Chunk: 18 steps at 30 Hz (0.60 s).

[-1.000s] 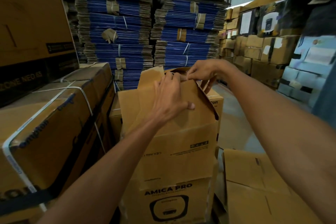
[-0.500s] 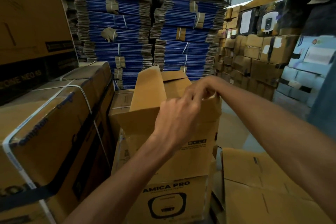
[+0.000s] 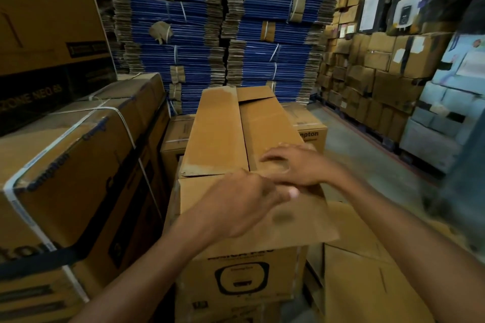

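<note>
Strapped box [image 3: 65, 165] off to the left, untouched. Then the plain carton [image 3: 217, 134], sitting on top of the printed box [image 3: 241, 278], hanging a bit past its near edge. Probably empty and light: stiff along the folds, floppy at the flaps, easy to dent. Left hand [image 3: 236, 207] draped over the near flap [image 3: 301, 223], too blurry to call it a pinch or not. Right hand [image 3: 299, 168] flat and spread, pressing the right flap [image 3: 265, 123] down. Better grabbed low at the corners, never by the flaps.

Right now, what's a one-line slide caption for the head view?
Left hand and right hand on the top flaps of a cardboard box, stacked blue cartons behind.
</note>
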Available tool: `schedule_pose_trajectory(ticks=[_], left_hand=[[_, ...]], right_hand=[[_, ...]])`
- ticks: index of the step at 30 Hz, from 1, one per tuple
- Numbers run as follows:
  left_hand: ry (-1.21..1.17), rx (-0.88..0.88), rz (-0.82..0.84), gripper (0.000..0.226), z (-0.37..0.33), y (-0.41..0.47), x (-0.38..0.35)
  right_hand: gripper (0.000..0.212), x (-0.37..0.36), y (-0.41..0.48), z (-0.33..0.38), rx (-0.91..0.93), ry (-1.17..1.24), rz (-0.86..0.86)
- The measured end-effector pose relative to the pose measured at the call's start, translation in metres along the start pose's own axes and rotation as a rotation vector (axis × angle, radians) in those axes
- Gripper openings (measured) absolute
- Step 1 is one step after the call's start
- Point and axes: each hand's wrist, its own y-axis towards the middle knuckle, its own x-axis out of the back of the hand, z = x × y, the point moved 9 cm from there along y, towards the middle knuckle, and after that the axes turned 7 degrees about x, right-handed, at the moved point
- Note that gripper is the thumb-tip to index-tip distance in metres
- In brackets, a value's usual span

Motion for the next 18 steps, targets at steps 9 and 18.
schedule_pose_trajectory(ticks=[9,18], left_hand=[[0.207,-0.084,0.208,0.058,0.051,0.061,-0.032],[0.352,0.007,-0.414,0.024,0.061,0.061,0.086]], right_hand=[[0.073,-0.015,-0.010,0.003,0.047,-0.276,-0.133],[0.071,-0.013,-0.015,0.007,0.069,-0.279,-0.156]])
